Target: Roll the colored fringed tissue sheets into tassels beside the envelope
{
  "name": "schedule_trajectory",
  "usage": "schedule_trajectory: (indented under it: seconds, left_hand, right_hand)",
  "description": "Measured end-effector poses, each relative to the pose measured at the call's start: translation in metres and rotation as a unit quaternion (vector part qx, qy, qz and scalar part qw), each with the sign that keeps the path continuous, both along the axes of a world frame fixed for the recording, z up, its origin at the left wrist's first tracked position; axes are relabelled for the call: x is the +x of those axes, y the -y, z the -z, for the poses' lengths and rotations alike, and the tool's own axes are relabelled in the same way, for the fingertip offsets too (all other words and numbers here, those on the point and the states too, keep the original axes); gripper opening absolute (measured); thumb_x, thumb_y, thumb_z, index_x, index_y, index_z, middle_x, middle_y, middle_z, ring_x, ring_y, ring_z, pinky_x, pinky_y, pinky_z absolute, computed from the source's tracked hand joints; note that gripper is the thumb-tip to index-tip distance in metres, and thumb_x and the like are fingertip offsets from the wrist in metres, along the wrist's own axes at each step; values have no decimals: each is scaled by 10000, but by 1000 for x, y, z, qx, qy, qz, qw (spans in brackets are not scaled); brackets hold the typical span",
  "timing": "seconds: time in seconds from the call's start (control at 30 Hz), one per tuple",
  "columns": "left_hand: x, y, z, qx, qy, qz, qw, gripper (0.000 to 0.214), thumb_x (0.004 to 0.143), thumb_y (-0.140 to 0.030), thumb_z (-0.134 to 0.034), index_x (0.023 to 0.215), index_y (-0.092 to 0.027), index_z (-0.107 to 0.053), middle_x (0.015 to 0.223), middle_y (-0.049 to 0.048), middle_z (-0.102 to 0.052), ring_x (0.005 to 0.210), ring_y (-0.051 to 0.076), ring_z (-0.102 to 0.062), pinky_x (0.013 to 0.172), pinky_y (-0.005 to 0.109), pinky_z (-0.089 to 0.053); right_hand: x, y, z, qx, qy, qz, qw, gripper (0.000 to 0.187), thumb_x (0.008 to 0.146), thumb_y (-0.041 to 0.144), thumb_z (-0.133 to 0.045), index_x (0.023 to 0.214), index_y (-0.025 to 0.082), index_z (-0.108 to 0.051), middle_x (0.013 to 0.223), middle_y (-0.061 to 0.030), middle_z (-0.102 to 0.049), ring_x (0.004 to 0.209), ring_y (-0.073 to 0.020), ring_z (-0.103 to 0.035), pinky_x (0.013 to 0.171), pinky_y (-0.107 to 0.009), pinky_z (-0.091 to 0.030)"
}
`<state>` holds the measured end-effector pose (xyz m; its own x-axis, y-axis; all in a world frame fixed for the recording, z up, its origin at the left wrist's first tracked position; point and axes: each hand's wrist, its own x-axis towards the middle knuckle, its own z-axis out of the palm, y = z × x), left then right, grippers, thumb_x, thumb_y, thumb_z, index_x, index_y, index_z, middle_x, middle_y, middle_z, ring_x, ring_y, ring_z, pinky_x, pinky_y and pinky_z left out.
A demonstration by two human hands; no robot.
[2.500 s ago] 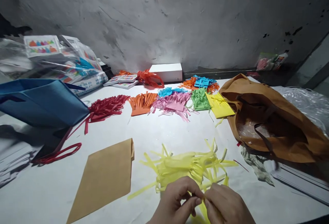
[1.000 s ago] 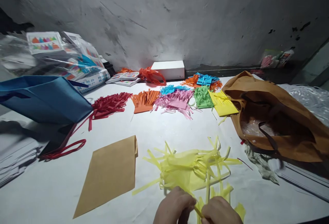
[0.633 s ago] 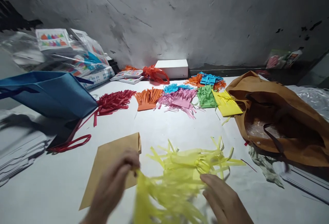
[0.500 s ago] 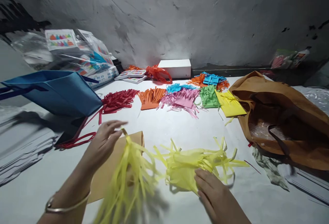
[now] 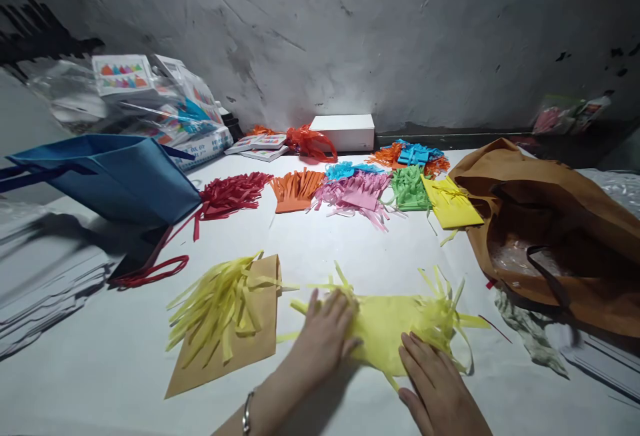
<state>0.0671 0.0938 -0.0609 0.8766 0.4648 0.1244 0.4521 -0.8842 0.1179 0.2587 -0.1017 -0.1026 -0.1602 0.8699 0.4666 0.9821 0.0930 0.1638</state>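
Two hands, the left hand (image 5: 327, 329) and the right hand (image 5: 435, 376), lie apart, fingers extended, palms down on a yellow fringed sheet (image 5: 387, 326) at the near middle of the counter (image 5: 320, 259). The left covers strips at one end; the right rests at the lower part of the other. A bracelet (image 5: 247, 413) circles the left wrist. Left of them, a yellow tassel (image 5: 217, 299) fans across folded brown paper (image 5: 266, 329). Farther back run red (image 5: 233, 196), orange (image 5: 296, 193), pink (image 5: 357, 195) and green fringes (image 5: 410, 189), then a yellow packet (image 5: 450, 203) against a brown bag (image 5: 565, 223). A blue bag (image 5: 130, 179) stands far left; a white box (image 5: 345, 132) sits by the wall (image 5: 400, 43).
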Motion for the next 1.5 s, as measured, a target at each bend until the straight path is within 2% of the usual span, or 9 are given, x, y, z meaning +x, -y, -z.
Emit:
schedule_trajectory:
  seconds: [0.13,0.33,0.53,0.63,0.77,1.07,1.33,1.4,1.5]
  left_hand:
    - [-20,-32,1,74,47,-141,986,331,980,-251,-506,1263,-122,-620,1298,229,-656,1167,383,-617,940,584,-485]
    - [4,36,-18,-27,33,139,989,573,885,-147,-580,1436,-244,-453,1472,85,-549,1233,303,-534,1041,480,-400]
    - [12,22,-34,-121,-11,156,980,196,888,-103,-572,952,-261,-668,805,-1,-692,819,199,-584,794,356,-389]
    - [-17,-16,-42,-128,12,95,987,188,838,-61,-547,780,-221,-625,805,6,-691,834,200,-588,833,368,-399]
    - [-52,-41,-43,-64,84,-76,992,208,898,-152,-477,980,-207,-661,934,73,-718,902,273,-634,821,446,-472]
    - [12,55,-17,-115,47,148,981,423,863,-111,-610,1270,-213,-555,1300,96,-655,1138,290,-586,986,458,-496]
    - [11,52,2,-135,111,148,973,359,843,-56,-551,1164,-212,-589,1247,72,-675,1106,272,-578,927,424,-473]
    - [12,53,1,-137,136,138,972,292,852,-41,-528,1078,-210,-601,1170,60,-698,1050,254,-593,884,402,-475]
    - [15,56,-3,-137,163,132,968,249,866,-28,-501,1013,-204,-599,1076,52,-717,967,227,-606,852,381,-472]
  right_hand:
    - [1,10,4,22,-1,22,1000,433,987,348,-467,1335,122,-589,1380,-70,-626,1207,-212,-629,954,-348,-463]
    - [-4,-1,-6,52,13,15,998,377,960,375,-484,1208,169,-680,1252,-26,-710,1066,-237,-679,899,-405,-442]
    - [-3,4,1,30,-13,19,999,400,982,388,-472,1275,172,-637,1339,-10,-660,1129,-229,-641,931,-396,-412]
    - [-7,9,11,32,-73,44,996,382,1001,352,-443,1291,168,-608,1321,-40,-673,1151,-242,-637,966,-419,-397]
    - [-11,9,16,40,-108,48,992,351,1008,302,-426,1289,173,-590,1279,-57,-698,1128,-249,-653,975,-431,-382]
    - [-6,-1,0,21,-14,33,999,445,959,480,-511,1311,228,-613,1370,-33,-639,1128,-292,-640,914,-469,-390]
    - [65,57,4,131,-60,340,929,531,1001,503,-428,1337,113,-555,1333,-241,-614,1042,-395,-677,740,-508,-521]
    - [59,57,-10,166,-80,299,936,506,965,416,-551,1390,143,-518,1322,-199,-631,1093,-361,-666,824,-481,-546]
    - [27,33,-26,87,-61,47,993,459,951,319,-544,1371,136,-525,1288,-144,-671,1219,-282,-617,965,-409,-527]
